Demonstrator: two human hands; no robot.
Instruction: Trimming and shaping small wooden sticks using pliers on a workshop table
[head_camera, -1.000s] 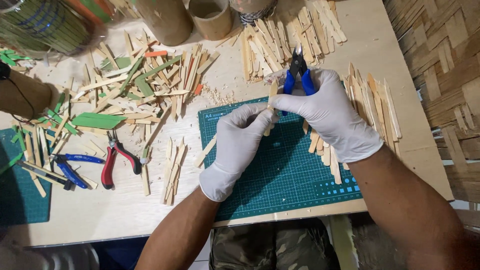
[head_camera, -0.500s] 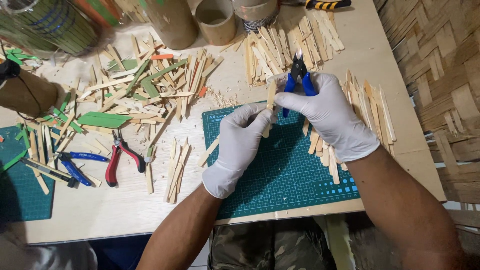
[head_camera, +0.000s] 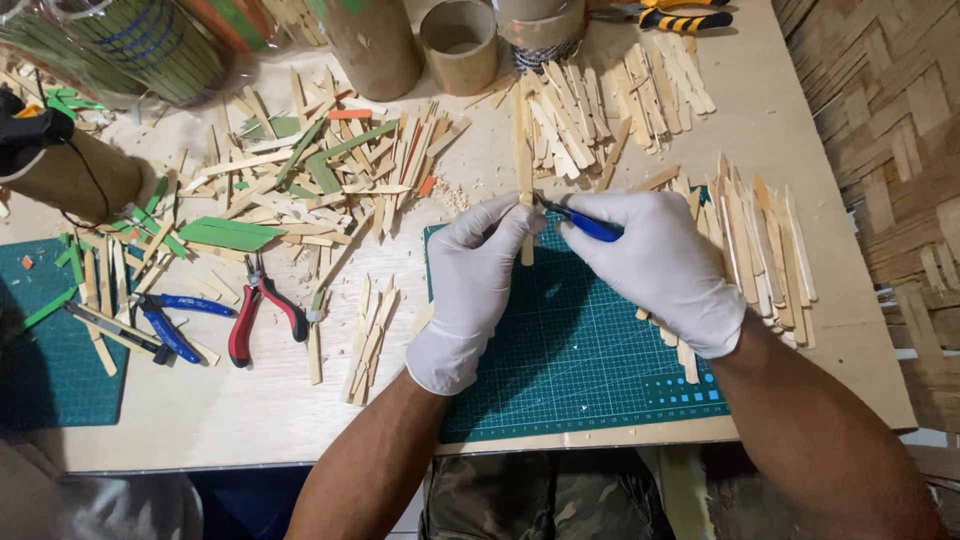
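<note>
Above the green cutting mat (head_camera: 570, 350), gloved left hand (head_camera: 470, 285) pinching an upright wooden stick (head_camera: 523, 150), right hand (head_camera: 655, 265) clenched on blue-handled pliers (head_camera: 585, 222) biting that stick just beside the fingers, bare mat nearer the table edge, cardboard tubes (head_camera: 458, 45) beyond the fingertips.

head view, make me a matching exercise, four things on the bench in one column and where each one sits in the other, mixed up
1. red-handled pliers
2. cardboard tube
3. blue-handled cutter
4. green cutting mat

a. in the right hand
b. under both hands
c. on the table left of the left hand
d. upright at the table's far edge

Pairs: 1-c, 2-d, 3-a, 4-b
</note>
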